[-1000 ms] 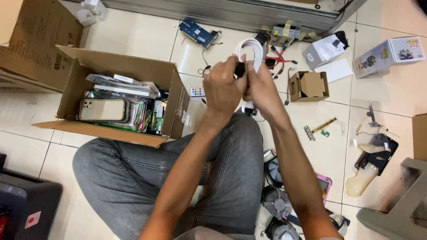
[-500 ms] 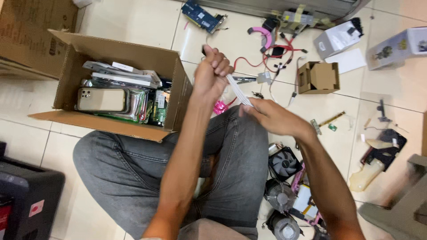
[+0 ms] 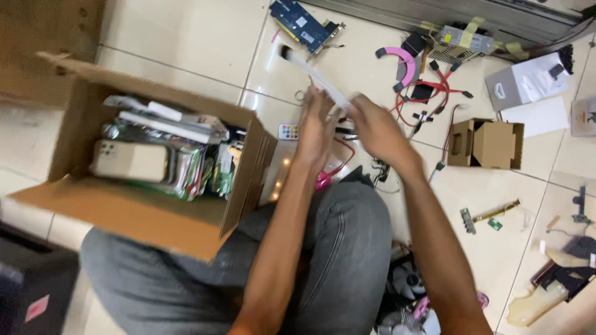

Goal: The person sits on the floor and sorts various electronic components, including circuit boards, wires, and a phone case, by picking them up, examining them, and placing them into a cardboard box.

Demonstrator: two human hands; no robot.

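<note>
I sit on a tiled floor in grey jeans. My left hand (image 3: 315,127) and my right hand (image 3: 375,129) are close together in front of my knee, both gripping a flat white ribbon cable (image 3: 313,73). The cable runs up and to the left from my hands, ending in a dark connector near a blue circuit board (image 3: 306,25). An open cardboard box (image 3: 239,186) holding phone cases and packets stands just left of my left arm.
Red cables (image 3: 434,93), a pink curved piece (image 3: 403,62), a metal power supply (image 3: 462,40) and a small cardboard box (image 3: 487,144) lie on the floor to the right. A small fan (image 3: 406,285) sits by my right leg. A black case (image 3: 31,291) is at bottom left.
The white ribbon cable, coiled a second ago, is now stretched out straight up and to the left. My hands have come back together on it. The camera has tilted and shifted.
</note>
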